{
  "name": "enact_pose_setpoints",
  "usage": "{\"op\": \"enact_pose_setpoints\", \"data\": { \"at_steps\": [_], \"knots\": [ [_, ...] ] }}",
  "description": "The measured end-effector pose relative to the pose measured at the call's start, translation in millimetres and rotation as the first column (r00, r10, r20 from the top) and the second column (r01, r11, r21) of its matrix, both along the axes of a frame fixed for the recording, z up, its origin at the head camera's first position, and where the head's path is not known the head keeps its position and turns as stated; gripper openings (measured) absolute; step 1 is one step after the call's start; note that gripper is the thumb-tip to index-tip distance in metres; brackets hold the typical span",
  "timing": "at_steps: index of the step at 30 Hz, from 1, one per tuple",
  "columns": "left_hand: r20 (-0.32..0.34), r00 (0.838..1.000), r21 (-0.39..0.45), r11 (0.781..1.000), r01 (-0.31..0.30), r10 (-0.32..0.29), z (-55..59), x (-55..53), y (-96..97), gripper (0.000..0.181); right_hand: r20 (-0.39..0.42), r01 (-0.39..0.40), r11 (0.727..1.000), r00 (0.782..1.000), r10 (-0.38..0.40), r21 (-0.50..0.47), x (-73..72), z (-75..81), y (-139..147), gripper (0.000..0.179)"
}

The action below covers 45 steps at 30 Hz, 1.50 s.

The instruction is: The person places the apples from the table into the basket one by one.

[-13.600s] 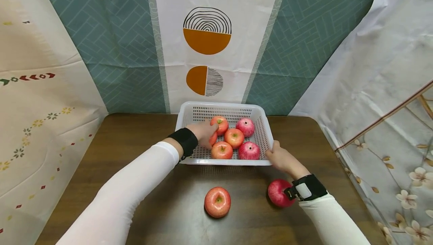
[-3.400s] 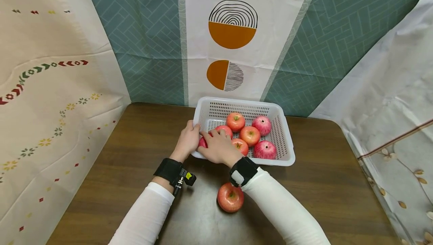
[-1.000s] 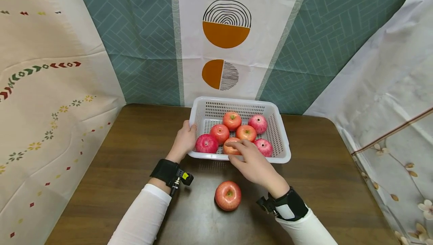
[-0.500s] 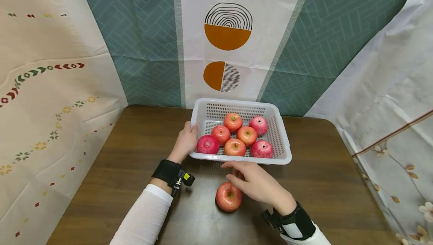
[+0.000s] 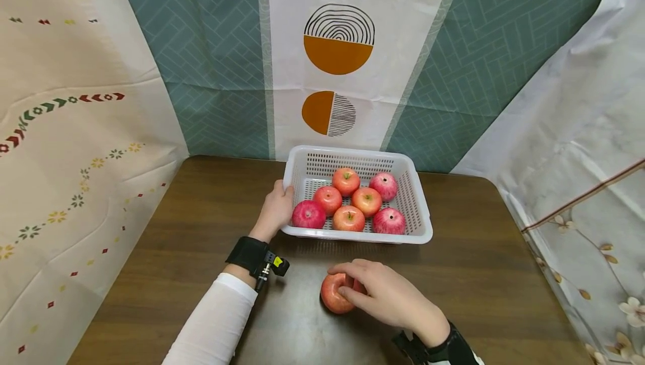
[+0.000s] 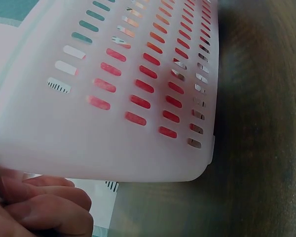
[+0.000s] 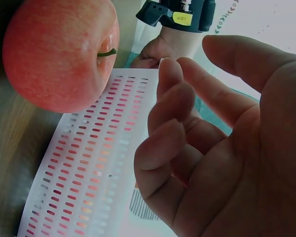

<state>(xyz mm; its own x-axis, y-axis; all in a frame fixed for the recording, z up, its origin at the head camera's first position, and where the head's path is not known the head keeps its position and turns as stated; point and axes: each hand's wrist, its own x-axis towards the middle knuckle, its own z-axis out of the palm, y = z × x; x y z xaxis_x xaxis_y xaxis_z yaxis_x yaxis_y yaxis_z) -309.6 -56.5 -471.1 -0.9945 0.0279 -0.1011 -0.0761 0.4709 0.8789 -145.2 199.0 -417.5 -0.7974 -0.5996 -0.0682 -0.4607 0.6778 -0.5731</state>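
Note:
My left hand (image 5: 275,208) grips the left rim of a white perforated plastic basket (image 5: 355,236); in the left wrist view its curled fingers (image 6: 54,210) are at the basket's edge (image 6: 89,143). Close over a red apple (image 5: 332,295) on the table is my right hand (image 5: 388,295), fingers loosely bent. The right wrist view shows this apple (image 7: 59,54), stem visible, with a gap between it and the right hand (image 7: 232,128). Inside the basket lie several orange-red apples (image 5: 349,219) and deeper pink-red round fruits (image 5: 389,221), one (image 5: 309,214) at the front left corner.
The basket stands at the back of a brown wooden table (image 5: 478,275), close to a patterned cloth (image 5: 221,102) hanging behind. Pale printed cloths also hang along the left and right sides. Each wrist wears a black strap (image 5: 247,256).
A pink-red fruit, earlier on the table, now lies in the basket's front left. My right hand has left the basket and come down to the apple. My left hand keeps holding the rim.

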Motion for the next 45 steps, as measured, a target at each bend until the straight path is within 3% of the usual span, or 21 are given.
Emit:
{"op": "enact_pose_setpoints", "data": {
  "at_steps": [9, 14, 19, 29, 45],
  "knots": [
    [0.005, 1.0, 0.003, 1.0, 0.001, -0.001, -0.6, 0.0, 0.1, 0.048, 0.005, -0.018, 1.0, 1.0, 0.018, -0.001, 0.8, -3.2, -1, 0.031],
    [0.005, 1.0, -0.002, 1.0, 0.001, -0.001, -0.5, 0.4, 1.3, 0.047, -0.085, -0.007, 1.0, 0.996, 0.009, 0.024, 3.1, -6.7, -4, 0.033],
    [0.004, 1.0, -0.012, 1.0, 0.004, -0.004, -1.2, 0.6, 1.2, 0.048, -0.152, -0.05, 0.995, 0.986, 0.063, 0.084, 5.9, -14.5, -8, 0.048],
    [0.002, 1.0, -0.004, 1.0, 0.0, 0.0, 2.1, 1.9, -1.0, 0.047, -0.058, -0.127, 0.975, 0.989, 0.139, 0.184, 1.4, -32.5, -16, 0.077],
    [0.013, 1.0, 0.005, 1.0, -0.006, 0.006, 1.0, -0.6, 1.4, 0.047, -0.037, -0.112, 0.971, 0.992, 0.123, 0.212, -6.3, -40.2, -22, 0.08]
  ]
}}
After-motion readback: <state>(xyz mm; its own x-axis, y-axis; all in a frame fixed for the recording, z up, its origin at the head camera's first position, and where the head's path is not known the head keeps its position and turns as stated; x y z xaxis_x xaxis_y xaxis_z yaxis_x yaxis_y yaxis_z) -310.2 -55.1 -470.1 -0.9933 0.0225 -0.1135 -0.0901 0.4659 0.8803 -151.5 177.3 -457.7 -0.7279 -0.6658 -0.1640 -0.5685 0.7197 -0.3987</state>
